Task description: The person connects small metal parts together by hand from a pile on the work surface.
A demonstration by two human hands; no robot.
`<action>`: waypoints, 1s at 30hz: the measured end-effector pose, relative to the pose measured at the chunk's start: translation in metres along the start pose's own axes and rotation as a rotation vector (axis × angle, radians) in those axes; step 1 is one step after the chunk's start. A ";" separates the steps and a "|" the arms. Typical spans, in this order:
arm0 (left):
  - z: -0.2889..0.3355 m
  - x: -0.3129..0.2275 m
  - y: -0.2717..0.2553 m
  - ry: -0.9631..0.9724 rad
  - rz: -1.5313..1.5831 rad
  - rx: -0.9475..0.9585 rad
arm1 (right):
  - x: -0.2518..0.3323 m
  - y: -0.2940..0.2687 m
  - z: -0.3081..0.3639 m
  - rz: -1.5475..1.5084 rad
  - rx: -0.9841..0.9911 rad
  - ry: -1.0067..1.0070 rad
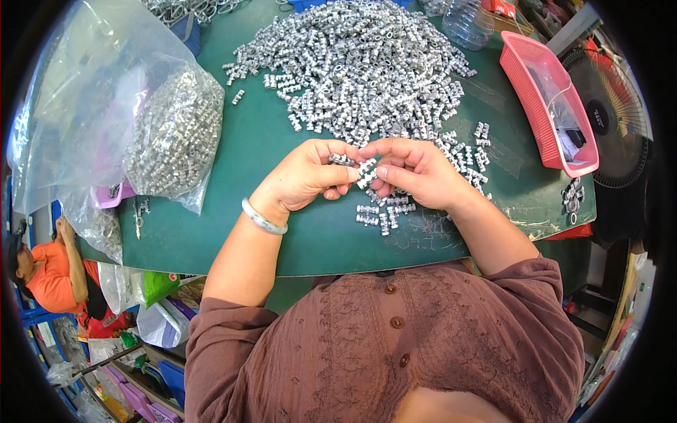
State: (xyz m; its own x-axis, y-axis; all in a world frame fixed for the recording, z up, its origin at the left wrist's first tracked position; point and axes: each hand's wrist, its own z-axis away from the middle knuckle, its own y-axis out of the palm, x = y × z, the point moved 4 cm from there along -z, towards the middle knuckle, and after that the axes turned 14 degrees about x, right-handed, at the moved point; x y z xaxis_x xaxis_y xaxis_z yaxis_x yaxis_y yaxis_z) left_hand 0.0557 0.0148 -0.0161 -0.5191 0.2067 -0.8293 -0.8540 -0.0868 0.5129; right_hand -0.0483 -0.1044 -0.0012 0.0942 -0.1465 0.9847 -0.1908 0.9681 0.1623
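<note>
In front of my chest my two hands meet above the green table (317,243). Between their fingertips is a small ridged silver metal piece (367,173), tilted, pinched from both sides. My left hand (310,173), with a pale bangle on its wrist, also has a second silver piece (342,160) lying against its curled fingers. The thumb and forefinger of my right hand (416,169) close on the tilted piece. Just beyond the hands rises a big pile of similar silver pieces (360,70). Several loose silver pieces (384,215) lie below my right hand.
A clear plastic bag full of silver pieces (176,134) stands at the left. On the right are a pink basket (525,77), a black fan (603,116) and a small bunch of metal parts (572,201). A person in orange (53,278) is beyond the left edge.
</note>
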 end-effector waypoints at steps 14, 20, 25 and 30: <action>0.035 -0.036 -0.004 0.128 -0.025 -0.188 | 0.015 0.001 0.002 -0.045 -0.012 -0.101; 0.124 -0.154 0.022 0.349 -0.561 -0.631 | 0.010 -0.005 0.014 -0.001 -0.060 -0.132; 0.231 -0.283 0.059 0.877 -1.174 -1.100 | 0.014 0.001 0.018 -0.004 -0.071 -0.136; 0.296 -0.364 0.025 0.690 -1.456 -1.400 | 0.014 -0.002 0.009 0.004 -0.049 -0.172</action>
State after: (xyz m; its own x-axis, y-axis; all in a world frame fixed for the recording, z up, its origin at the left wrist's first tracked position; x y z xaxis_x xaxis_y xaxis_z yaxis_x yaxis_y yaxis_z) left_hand 0.2337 0.2259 0.3639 0.7191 0.5073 -0.4749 0.1591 -0.7854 -0.5981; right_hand -0.0552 -0.1103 0.0126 -0.0759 -0.1711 0.9823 -0.1423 0.9769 0.1591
